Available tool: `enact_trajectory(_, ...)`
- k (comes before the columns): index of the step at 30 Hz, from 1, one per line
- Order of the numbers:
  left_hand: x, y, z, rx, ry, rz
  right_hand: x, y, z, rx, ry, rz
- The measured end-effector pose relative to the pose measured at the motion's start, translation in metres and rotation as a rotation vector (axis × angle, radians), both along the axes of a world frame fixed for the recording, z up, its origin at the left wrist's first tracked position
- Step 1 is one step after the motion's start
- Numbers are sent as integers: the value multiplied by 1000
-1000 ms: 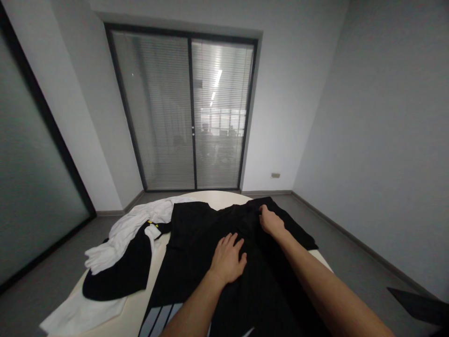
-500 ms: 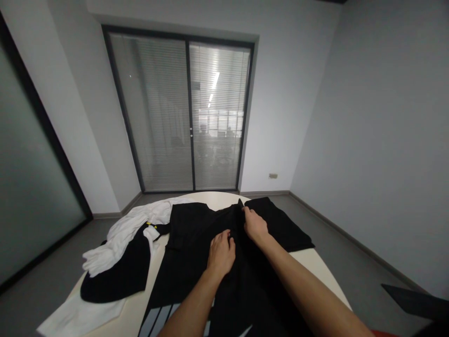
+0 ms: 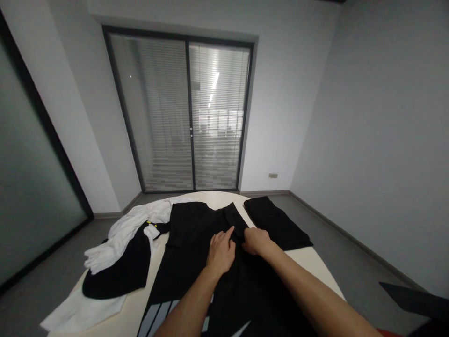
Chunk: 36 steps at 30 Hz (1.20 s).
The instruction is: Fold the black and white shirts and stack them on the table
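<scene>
A black T-shirt (image 3: 196,262) with a grey print near its lower end lies spread before me. My left hand (image 3: 220,250) rests on its middle, fingers stretched out and apart. At the shirt's right edge, my right hand (image 3: 255,241) is closed, its fingers curled on the cloth beside a folded-over sleeve (image 3: 234,219). The fingertips of that hand are partly hidden. A folded black garment (image 3: 278,223) lies just beyond my right hand, apart from the shirt.
The pale round table (image 3: 219,198) carries everything. On its left are a crumpled white garment (image 3: 133,229), a black piece of clothing (image 3: 117,276) and a white cloth (image 3: 82,314) under them. A dark flat object (image 3: 416,299) juts in at the lower right.
My right hand has moved down along the shirt's right edge, and the sleeve there now lies folded inward. A strip of table shows between shirt and folded garment. My left hand has barely moved.
</scene>
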State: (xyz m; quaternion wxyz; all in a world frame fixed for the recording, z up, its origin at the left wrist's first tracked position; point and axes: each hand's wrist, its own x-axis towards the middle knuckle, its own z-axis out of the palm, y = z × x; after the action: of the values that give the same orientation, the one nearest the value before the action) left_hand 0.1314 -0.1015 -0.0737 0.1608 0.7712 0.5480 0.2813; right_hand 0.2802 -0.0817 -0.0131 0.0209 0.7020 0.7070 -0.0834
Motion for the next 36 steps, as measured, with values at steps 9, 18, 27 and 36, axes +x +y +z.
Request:
enact_trajectory(9,-4,2,0,-44,14,-20,10,4,2,-249,426,199)
enact_trajectory(18,-3,11,-10,-2,125,-63,33,6,-28,107,312,495)
enact_trajectory(27,-7,43,-15,77,185,-126,26,19,-44,107,131,466)
enact_trajectory(36,-1,53,-3,249,245,-122,28,55,-54,69,185,435)
